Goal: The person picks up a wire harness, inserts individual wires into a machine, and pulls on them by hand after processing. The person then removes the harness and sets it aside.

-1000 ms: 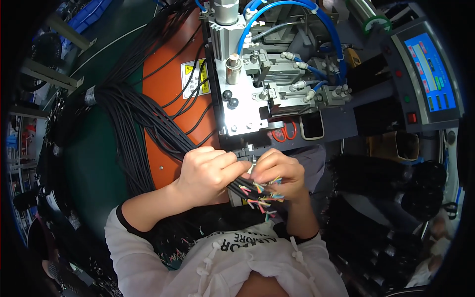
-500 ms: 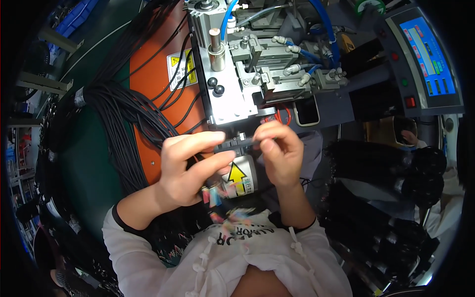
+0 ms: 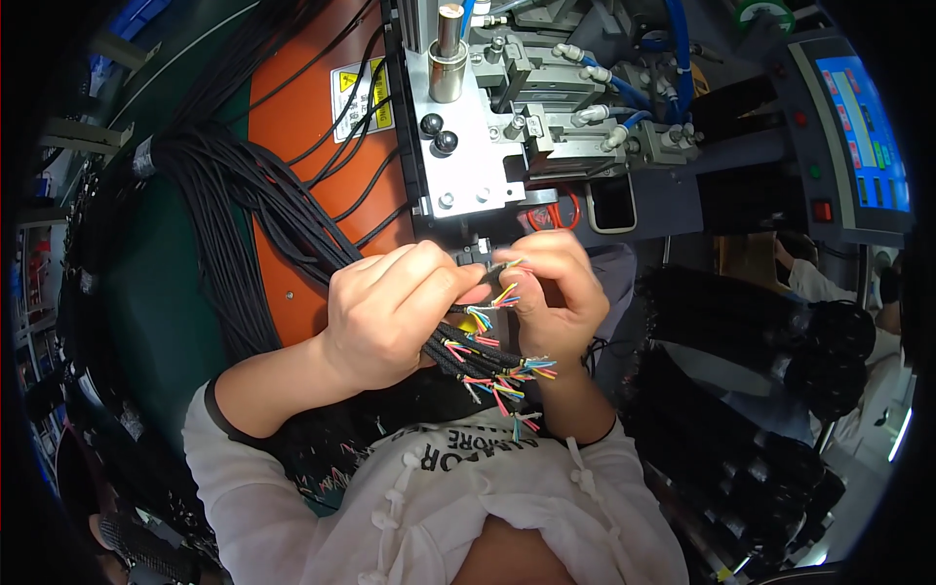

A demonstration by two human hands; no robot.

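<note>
My left hand (image 3: 385, 302) is closed around a bunch of black cables (image 3: 473, 359). Their ends fan out below it, with red, yellow, blue and white wires (image 3: 531, 370) showing. One cable end (image 3: 499, 272) sticks out between my two hands, and the thumb and forefinger of my right hand (image 3: 561, 297) pinch its thin coloured wires. Just beyond my fingertips is a small dark fixture (image 3: 475, 255) at the front of a metal machine (image 3: 468, 175). Part of a yellow mark below the fixture shows behind the cables.
Long black cables (image 3: 283, 214) lie over an orange plate (image 3: 283, 127) and green surface on the left. A phone (image 3: 612, 203) lies right of the machine, below a control screen (image 3: 863, 136). Thick black cable bundles (image 3: 751, 312) hang at the right. Another person's hand (image 3: 783, 253) shows there.
The cable bunch, blurred and hanging below my left hand before, has come up and right. My left fingers have closed in, and my right fingers now pinch one cable's wires. The view has shifted slightly.
</note>
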